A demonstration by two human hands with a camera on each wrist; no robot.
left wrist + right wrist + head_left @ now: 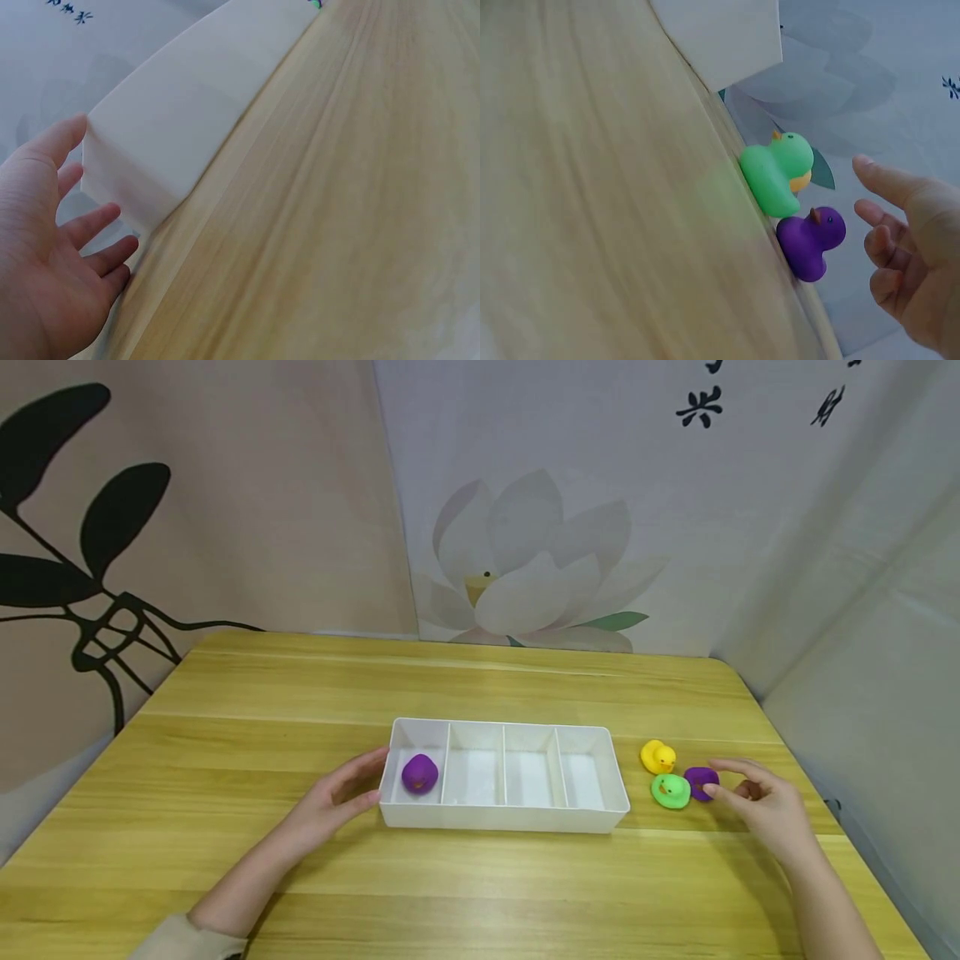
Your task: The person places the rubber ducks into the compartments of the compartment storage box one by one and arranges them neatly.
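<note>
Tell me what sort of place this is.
Probably a small indoor tabletop set-up, perhaps for filming: a wood-grain table stands against a backdrop printed with a large flower, and a white divided tray sits on top.

Bare tabletop (pixel 517 893) across the head view's lower centre leaves passage; the white tray (pixel 495 819) blocks mid-frame, and at centre right yellow duck (pixel 657 757), green duck (pixel 671 792) and purple duck (pixel 702 774) obstruct
</note>
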